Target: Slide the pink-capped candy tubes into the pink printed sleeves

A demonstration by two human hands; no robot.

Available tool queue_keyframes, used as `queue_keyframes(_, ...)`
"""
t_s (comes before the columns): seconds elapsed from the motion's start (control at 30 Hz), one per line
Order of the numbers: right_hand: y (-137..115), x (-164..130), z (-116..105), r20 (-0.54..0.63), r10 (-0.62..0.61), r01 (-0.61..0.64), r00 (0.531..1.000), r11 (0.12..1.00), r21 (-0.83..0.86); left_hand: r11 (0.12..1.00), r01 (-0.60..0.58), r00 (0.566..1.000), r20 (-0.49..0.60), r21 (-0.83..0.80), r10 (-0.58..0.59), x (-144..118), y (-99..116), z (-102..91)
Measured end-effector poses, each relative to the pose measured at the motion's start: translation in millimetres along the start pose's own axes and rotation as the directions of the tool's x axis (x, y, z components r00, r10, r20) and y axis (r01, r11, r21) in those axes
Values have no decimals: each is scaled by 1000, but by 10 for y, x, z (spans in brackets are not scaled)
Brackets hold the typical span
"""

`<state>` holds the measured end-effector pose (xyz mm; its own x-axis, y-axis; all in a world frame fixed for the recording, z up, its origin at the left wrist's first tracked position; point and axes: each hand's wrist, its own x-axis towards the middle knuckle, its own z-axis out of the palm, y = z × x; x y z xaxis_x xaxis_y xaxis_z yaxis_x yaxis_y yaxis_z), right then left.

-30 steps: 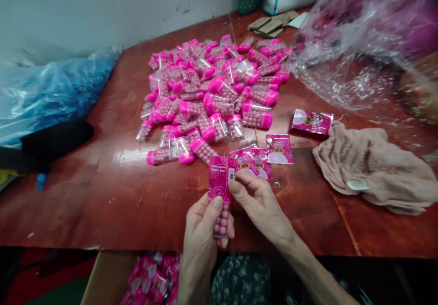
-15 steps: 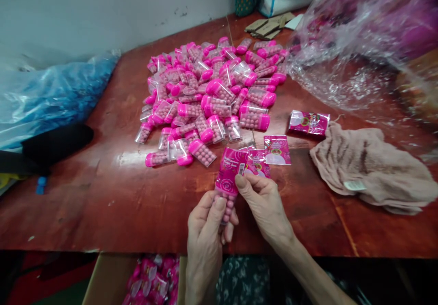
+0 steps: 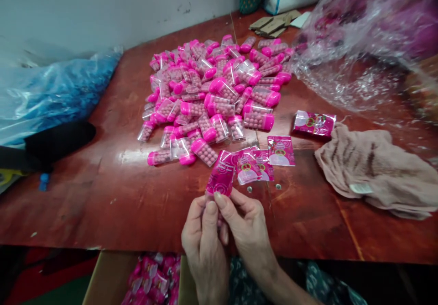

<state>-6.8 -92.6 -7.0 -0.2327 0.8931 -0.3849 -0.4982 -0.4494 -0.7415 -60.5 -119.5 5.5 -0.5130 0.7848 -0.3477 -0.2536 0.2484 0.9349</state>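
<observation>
My left hand (image 3: 205,245) is closed around a small clear container of pink candy balls (image 3: 219,221), mostly hidden by my fingers. Over its upper end sits a printed pink sleeve (image 3: 221,175), standing up beyond my fingertips. My right hand (image 3: 249,232) pinches the sleeve's lower edge, its thumb close beside the left thumb. Just beyond lie several loose flat pink sleeves (image 3: 248,167), with another single sleeve (image 3: 281,150) to their right. Farther off spreads a heap of candy containers (image 3: 219,95) with bright pink caps.
A banded stack of sleeves (image 3: 314,124) and a pinkish cloth (image 3: 372,168) lie right. Clear plastic (image 3: 356,67) covers the far right; a blue bag (image 3: 58,95) and black object (image 3: 59,140) are left. Below the edge, a cardboard box (image 3: 111,277) holds pink-wrapped pieces.
My right hand has moved left and down from the sleeve's upper side to its lower edge, beside my left thumb. The sleeve tilts more, and the loose sleeves behind show more fully.
</observation>
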Motion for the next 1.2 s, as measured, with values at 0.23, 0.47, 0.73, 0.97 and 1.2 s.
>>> queue_keyframes(0.23, -223, 160, -218, 259, 65, -140, 964, 948, 286, 969, -103, 993, 82, 225, 86, 79, 40, 94)
queue_keyframes(0.47, -176, 127, -196, 88, 171, -185, 981, 961, 204, 905, -192, 981, 44, 379, 190, -11, 5, 155)
queue_keyframes(0.73, -162, 57, -118, -38, 109, -112, 993, 990, -91, 946, -80, 995, 83, 313, 56, 34, -44, 56)
queue_keyframes(0.97, -210, 150, -276, 224, 89, -119, 971, 985, 125, 989, 146, 959, 250, -32, -134, 87, 45, 121)
queue_keyframes(1.2, -273, -12, -140, 103, -186, 206, 977, 950, -236, 957, 34, 999, -2, -288, -36, 122, 156, 57)
